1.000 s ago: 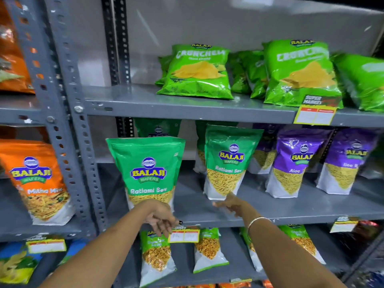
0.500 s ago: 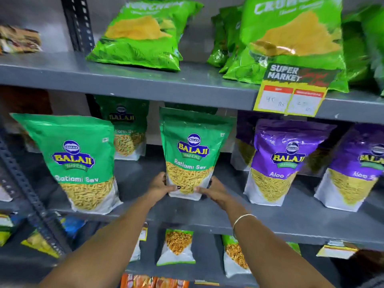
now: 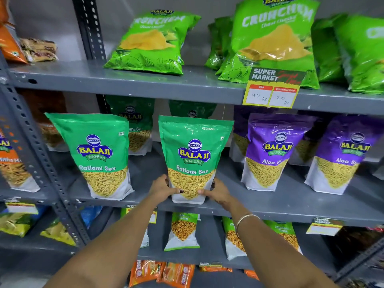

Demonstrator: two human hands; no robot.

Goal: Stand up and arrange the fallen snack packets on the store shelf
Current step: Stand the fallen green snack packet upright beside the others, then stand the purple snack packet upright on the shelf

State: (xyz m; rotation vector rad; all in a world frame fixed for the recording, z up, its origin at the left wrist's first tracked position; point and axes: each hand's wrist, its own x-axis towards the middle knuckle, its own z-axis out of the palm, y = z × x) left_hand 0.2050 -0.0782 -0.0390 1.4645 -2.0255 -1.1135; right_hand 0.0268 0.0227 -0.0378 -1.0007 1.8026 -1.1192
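Note:
A green Ratlami Sev packet (image 3: 194,150) stands upright at the front of the grey middle shelf (image 3: 270,206). My left hand (image 3: 161,189) grips its lower left corner and my right hand (image 3: 216,193) grips its lower right corner. A second green Ratlami Sev packet (image 3: 99,154) stands upright to the left, leaning slightly. Two purple Aloo Sev packets (image 3: 272,150) (image 3: 342,156) stand to the right. More green packets (image 3: 135,125) stand behind in shadow.
Green Crunchem chip bags (image 3: 153,42) (image 3: 272,40) lean on the top shelf above a yellow price tag (image 3: 272,90). Smaller green packets (image 3: 182,231) stand on the lower shelf. A perforated grey upright (image 3: 35,154) divides off the left bay with orange packets (image 3: 12,165).
Both hands moved from the shelf edge onto the base of the middle green packet and now hold it. The camera has moved closer and up.

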